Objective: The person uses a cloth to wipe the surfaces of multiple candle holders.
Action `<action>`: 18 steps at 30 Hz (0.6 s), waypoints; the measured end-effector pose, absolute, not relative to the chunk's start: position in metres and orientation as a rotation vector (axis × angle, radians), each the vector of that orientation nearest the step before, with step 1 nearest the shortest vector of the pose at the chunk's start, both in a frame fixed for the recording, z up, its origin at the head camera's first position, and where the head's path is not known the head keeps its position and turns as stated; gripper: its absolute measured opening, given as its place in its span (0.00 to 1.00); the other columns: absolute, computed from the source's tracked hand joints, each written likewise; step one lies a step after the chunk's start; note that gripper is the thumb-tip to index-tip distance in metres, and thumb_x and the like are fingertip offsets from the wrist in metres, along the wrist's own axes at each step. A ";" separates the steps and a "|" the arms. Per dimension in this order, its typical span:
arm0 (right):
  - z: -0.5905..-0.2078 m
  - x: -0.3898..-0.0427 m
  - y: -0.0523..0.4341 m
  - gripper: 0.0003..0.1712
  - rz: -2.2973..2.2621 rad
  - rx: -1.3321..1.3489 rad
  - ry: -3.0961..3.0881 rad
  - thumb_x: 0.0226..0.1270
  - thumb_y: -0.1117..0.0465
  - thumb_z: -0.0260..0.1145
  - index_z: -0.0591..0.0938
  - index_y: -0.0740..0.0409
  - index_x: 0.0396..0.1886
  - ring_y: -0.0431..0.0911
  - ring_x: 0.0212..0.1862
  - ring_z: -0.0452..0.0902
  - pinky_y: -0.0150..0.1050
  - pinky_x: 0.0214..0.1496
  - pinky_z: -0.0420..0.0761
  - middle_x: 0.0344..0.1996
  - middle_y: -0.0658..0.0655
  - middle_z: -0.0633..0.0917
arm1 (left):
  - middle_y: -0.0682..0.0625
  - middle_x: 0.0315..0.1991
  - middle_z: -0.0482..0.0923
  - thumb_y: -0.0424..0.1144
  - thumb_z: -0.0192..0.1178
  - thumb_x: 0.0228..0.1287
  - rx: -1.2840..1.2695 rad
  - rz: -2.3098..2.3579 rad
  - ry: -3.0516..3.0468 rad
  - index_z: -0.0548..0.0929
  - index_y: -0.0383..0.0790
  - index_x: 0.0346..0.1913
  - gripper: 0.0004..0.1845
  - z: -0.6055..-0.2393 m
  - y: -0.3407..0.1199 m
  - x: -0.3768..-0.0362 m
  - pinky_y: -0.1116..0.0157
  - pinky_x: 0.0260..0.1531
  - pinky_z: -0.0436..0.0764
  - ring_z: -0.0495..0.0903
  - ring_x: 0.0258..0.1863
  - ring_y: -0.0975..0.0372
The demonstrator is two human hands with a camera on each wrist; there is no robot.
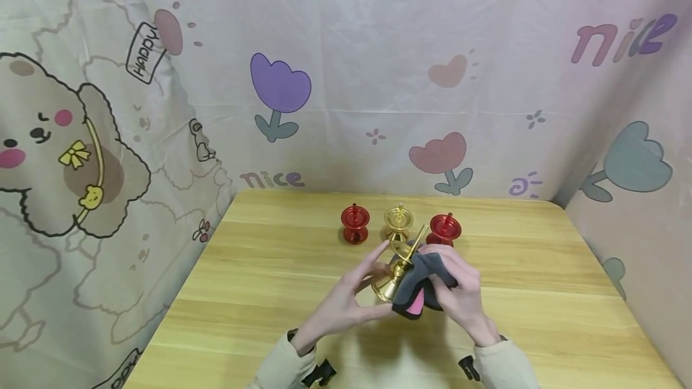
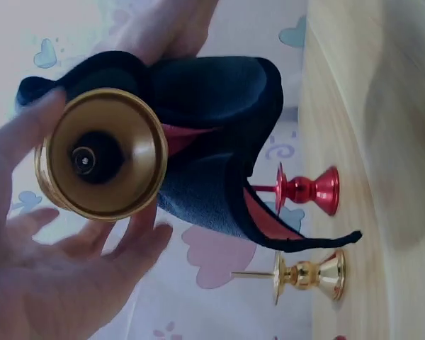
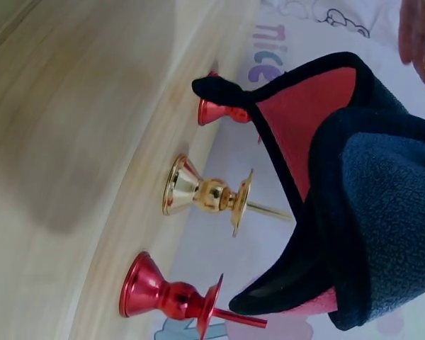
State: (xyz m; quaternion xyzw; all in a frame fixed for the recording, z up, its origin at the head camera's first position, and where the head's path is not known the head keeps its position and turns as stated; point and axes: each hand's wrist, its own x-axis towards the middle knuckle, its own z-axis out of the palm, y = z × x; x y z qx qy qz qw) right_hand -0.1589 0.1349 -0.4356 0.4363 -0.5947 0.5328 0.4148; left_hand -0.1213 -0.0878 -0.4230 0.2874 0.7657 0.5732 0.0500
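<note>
My left hand (image 1: 373,281) holds a gold candle holder (image 1: 396,270) tilted above the table, thumb at its flared base and fingers reaching to its upper dish. In the left wrist view the hollow base (image 2: 99,163) faces the camera between my thumb and fingers (image 2: 138,237). My right hand (image 1: 453,286) grips a dark cloth with pink lining (image 1: 420,286), pressed against the holder's right side. The cloth (image 3: 372,191) fills the right wrist view and hides the right hand's fingers there.
Three more candle holders stand in a row at the back of the wooden table (image 1: 270,257): red (image 1: 355,224), gold (image 1: 399,223), red (image 1: 444,230). A printed fabric backdrop (image 1: 346,77) surrounds the table on three sides.
</note>
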 end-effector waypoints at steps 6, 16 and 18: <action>-0.436 -0.159 0.134 0.07 1.342 1.131 -1.491 0.67 0.73 0.65 0.84 0.77 0.37 0.51 0.49 0.83 0.36 0.62 0.81 0.36 0.70 0.85 | 0.42 0.57 0.80 0.38 0.77 0.52 0.947 1.732 2.345 0.52 0.57 0.81 0.57 -0.420 -0.089 -0.119 0.63 0.57 0.82 0.81 0.55 0.59; -0.431 -0.155 0.137 0.07 1.499 1.169 -1.426 0.62 0.78 0.66 0.84 0.78 0.40 0.51 0.49 0.84 0.36 0.61 0.81 0.39 0.68 0.86 | 0.25 0.61 0.74 0.34 0.70 0.60 0.969 1.886 1.852 0.42 0.55 0.82 0.57 -0.424 -0.091 -0.123 0.59 0.62 0.80 0.80 0.62 0.57; -0.432 -0.155 0.139 0.09 1.496 1.147 -1.444 0.60 0.80 0.65 0.84 0.78 0.40 0.50 0.48 0.84 0.36 0.61 0.81 0.39 0.67 0.87 | 0.34 0.64 0.76 0.35 0.72 0.58 0.942 1.782 2.032 0.42 0.61 0.82 0.59 -0.420 -0.091 -0.121 0.59 0.64 0.79 0.79 0.64 0.54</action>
